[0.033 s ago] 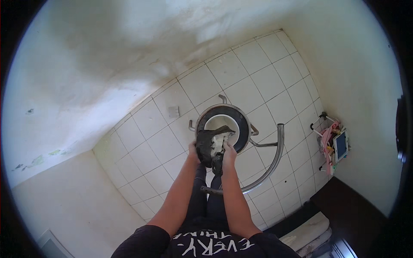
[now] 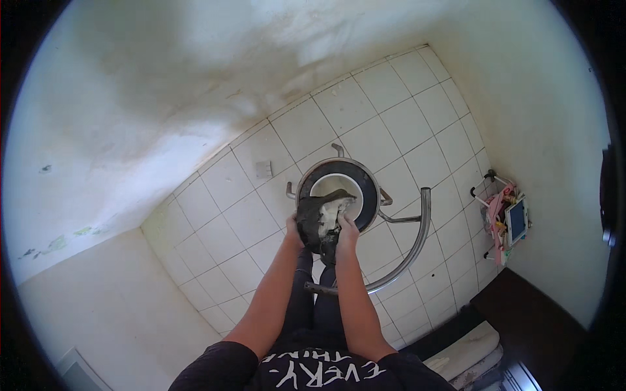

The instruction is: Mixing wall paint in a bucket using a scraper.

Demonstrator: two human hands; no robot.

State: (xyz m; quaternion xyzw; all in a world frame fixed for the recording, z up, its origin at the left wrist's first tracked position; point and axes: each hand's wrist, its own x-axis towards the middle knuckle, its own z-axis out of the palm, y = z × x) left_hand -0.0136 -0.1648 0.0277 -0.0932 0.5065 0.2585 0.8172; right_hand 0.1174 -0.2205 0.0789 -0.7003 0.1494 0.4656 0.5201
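Both my hands hold a crumpled dark grey cloth (image 2: 312, 218) with a pale whitish area on its right side. My left hand (image 2: 293, 229) grips the left edge, its fingers mostly hidden behind the fabric. On the other side, my right hand (image 2: 347, 228) is closed on the cloth next to the pale area. Below and beyond the cloth is a white round bucket (image 2: 355, 210), partly covered by it. The bucket stands on the dark round seat (image 2: 370, 189) of a metal-framed chair. Part of the cloth hangs down toward my legs.
A curved metal tube (image 2: 417, 251) of the chair bends round to the right and in front of my legs. A small grey square (image 2: 263, 169) lies on the tiled floor. A pink wheeled toy cart (image 2: 499, 218) stands by the right wall, with a dark cabinet (image 2: 531, 313) nearer.
The cloth has shifted very slightly in my hands, and its folds lie a little differently. My arms and the bucket stay in the same place.
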